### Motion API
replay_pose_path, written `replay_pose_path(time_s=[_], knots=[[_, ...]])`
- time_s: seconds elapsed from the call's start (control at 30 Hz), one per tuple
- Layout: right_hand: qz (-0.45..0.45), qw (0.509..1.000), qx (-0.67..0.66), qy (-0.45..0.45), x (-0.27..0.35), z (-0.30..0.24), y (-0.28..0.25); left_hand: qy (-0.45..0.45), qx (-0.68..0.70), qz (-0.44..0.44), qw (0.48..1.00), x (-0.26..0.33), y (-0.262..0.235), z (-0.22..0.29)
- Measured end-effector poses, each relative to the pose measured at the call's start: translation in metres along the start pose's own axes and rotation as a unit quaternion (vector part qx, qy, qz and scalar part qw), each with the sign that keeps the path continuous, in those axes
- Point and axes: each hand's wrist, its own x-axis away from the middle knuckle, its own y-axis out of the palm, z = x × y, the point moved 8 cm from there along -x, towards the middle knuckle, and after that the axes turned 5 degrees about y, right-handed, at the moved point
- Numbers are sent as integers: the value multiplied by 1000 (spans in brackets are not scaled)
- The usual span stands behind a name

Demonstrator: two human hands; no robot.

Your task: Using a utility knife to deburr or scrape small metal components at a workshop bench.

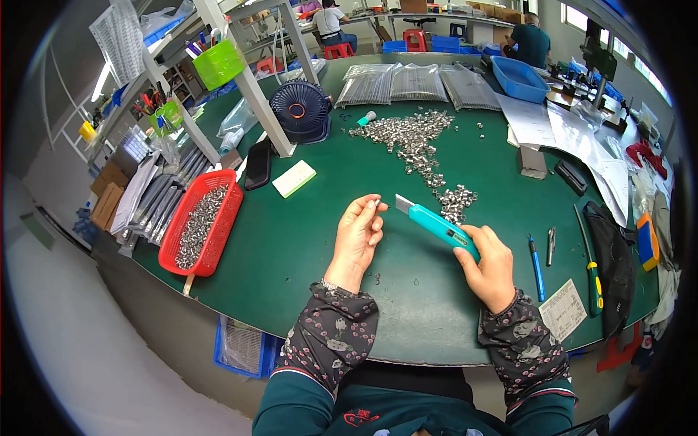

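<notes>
My right hand [488,267] is wrapped round the handle of a teal utility knife [440,227]. Its blade is out and angled toward my left hand [356,236]. Between the left thumb and forefinger I pinch a small metal ring [377,203], partly hidden by the fingertips. The blade tip is a short way from those fingertips, not touching them. Just beyond the knife lies a small heap of shiny metal rings [456,202], joined to a larger spread of the same pieces [407,138] farther back. A few thin dark scraps lie near my left wrist.
At the left edge stands a red basket [231,211] full of small metal parts. A phone [258,164], a sticky-note pad [294,179] and a fan [299,109] sit nearby. On the right lie a blue pen [536,267], a screwdriver [595,287] and a black pouch [609,269]. People sit farther back.
</notes>
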Motion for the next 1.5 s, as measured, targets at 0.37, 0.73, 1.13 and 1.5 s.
replay_pose_path(time_s=[0.37, 0.73, 1.13, 1.5], knots=[[-21, 999, -40, 15, 0, 5, 4, -10, -21, -14, 1000, 1, 5, 0], [-66, 993, -84, 41, 1, 11, 12, 0, -15, -37, 999, 1, 7, 1], [-99, 983, -141, 64, 1, 13, 17, -4, -27, -58, 998, 0, 6, -3], [-105, 988, -105, 46, -1, 9, 13, -21, -72, -77, 994, 1, 8, -7]])
